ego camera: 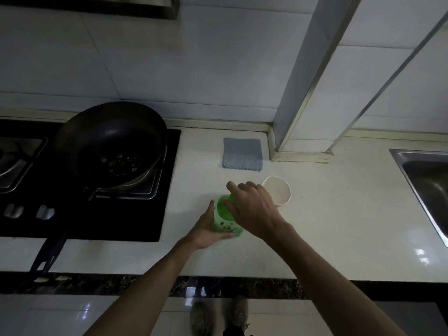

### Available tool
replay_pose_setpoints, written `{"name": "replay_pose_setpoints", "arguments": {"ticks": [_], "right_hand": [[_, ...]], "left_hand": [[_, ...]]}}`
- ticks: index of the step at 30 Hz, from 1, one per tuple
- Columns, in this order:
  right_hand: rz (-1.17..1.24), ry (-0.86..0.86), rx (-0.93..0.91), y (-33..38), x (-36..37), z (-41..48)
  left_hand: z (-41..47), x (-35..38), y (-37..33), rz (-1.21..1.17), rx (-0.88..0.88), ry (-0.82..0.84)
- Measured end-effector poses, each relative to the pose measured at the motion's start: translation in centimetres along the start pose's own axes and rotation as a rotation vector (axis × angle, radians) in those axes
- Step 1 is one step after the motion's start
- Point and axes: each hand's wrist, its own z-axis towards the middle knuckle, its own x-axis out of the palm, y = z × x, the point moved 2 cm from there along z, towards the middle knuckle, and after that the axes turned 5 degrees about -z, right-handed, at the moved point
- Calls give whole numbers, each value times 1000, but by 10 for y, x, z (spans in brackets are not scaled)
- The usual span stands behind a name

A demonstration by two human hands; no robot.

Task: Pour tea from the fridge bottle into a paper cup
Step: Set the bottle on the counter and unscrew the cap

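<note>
Bottle (227,226) on pale counter (327,219); left grip (208,229) clasps it, right grip (253,205) pinches its top.

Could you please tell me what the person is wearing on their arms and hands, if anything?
The left forearm and right forearm are bare, with no sleeve in view. The left hand and right hand wear no gloves; no watch, bracelet or ring shows, though the light is dim.
</note>
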Motion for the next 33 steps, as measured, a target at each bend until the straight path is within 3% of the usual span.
{"name": "replay_pose_setpoints", "arguments": {"ticks": [7,13,16,22,26,33], "right_hand": [[-146,0,-211,-10,-4,0],[-88,43,47,-6,-10,2],[-61,42,90,-4,-6,1],[-100,92,-159,-7,-10,-2],[-106,177,-205,-10,-13,-4],[-44,63,193,1,-9,14]], "left_hand": [[-1,0,0,-5,-1,-5],[-2,2,0,-16,-17,-21],[-2,3,-1,-17,-13,-17],[-2,4,2,-28,-5,-25],[-2,5,1,-33,-6,-17],[-3,5,4,-57,-28,1]]}}
